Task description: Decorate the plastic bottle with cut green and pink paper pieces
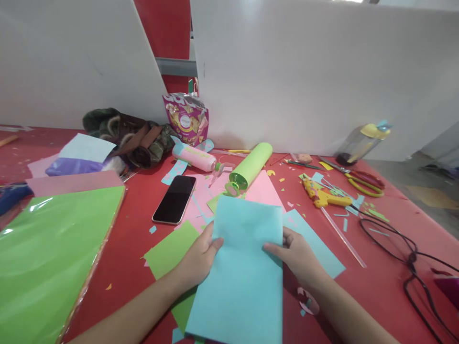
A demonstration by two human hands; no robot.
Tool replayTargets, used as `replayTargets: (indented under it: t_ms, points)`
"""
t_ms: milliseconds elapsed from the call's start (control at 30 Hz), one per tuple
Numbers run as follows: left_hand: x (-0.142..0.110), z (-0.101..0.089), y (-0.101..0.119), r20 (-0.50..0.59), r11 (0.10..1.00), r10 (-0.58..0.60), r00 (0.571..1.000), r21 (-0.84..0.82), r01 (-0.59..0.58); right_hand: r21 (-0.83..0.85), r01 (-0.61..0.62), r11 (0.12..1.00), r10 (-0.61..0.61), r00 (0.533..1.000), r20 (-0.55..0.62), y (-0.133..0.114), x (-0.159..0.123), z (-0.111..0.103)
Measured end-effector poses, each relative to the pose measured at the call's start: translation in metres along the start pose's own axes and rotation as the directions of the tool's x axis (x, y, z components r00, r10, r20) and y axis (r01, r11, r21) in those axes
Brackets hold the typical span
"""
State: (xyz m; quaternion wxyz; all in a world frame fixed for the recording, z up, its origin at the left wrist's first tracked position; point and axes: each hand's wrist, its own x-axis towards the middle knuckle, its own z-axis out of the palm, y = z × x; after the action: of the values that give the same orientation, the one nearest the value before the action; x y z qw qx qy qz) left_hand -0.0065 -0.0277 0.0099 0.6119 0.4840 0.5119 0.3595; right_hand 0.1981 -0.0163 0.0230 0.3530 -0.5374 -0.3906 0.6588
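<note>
A light blue sheet of paper point(244, 282) is held up over the red table, tilted toward me. My left hand point(201, 253) grips its left edge, thumb on the front face and fingers behind. On the opposite edge my right hand point(296, 248) pinches it the same way. Green paper point(172, 248) lies partly under the sheet on the left, and another blue piece point(315, 246) is to the right. Just beyond the sheet's top edge rests a green paper-wrapped bottle point(253, 165). A pink-wrapped bottle point(195, 157) lies farther left.
A phone point(174, 199) and a plastic-covered green paper pack point(53, 258) lie left. At right are a yellow glue gun point(324, 196) with a black cord point(394, 234), a clear glue stick point(344, 236), scissors point(362, 184) and paper scraps. A snack bag point(186, 119) stands behind.
</note>
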Motion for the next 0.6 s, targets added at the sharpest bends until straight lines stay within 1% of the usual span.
replayTargets:
  t_ms: [100,233,400,600]
  points:
    - [0.0000,-0.0008,-0.0033,-0.027,0.999,0.003,1.000,0.034,-0.002,-0.051,-0.025,0.998,0.022,0.999,-0.045,0.0044,0.0017,-0.0026]
    - [-0.0005,-0.0008,-0.0011,-0.015,1.000,0.004,1.000,-0.009,-0.005,-0.101,0.019,0.995,-0.033,0.990,-0.139,0.0105,0.0049,-0.0060]
    - [-0.0007,-0.0011,-0.0015,-0.056,1.000,0.011,0.998,-0.006,-0.011,-0.094,0.074,0.993,-0.085,0.991,-0.108,0.0099,0.0055,-0.0061]
    - [-0.0008,-0.0016,-0.0045,-0.094,0.997,-0.008,0.996,0.075,0.015,-0.124,0.078,0.989,-0.101,0.976,-0.195,0.0108,0.0060,-0.0074]
